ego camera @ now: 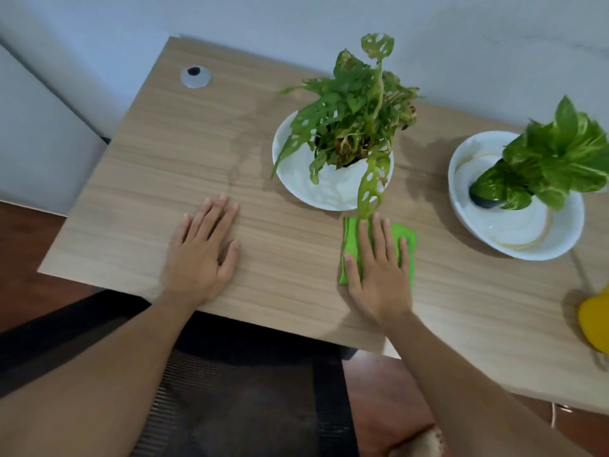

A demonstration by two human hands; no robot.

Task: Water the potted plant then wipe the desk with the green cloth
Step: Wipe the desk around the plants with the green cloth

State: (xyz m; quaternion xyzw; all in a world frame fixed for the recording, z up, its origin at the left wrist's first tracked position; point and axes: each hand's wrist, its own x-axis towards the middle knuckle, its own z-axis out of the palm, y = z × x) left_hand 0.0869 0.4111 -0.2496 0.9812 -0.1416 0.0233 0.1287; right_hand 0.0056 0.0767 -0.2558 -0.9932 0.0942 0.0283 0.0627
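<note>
A folded green cloth (351,242) lies on the wooden desk (138,192), just in front of the middle plant. My right hand (379,268) presses flat on top of it, fingers spread, covering most of it. My left hand (201,252) rests palm down on the bare desk to the left, holding nothing. The potted plant (356,107) with holed leaves stands in a white dish (296,179); one long leaf hangs down onto the cloth. A faint damp streak (235,166) runs down the desk left of the dish.
A second leafy plant (557,153) sits in a white bowl (560,239) at the right. A yellow object (594,321) shows at the right edge. A grey cable grommet (195,76) is at the back left. A dark chair (250,390) stands below the desk's front edge.
</note>
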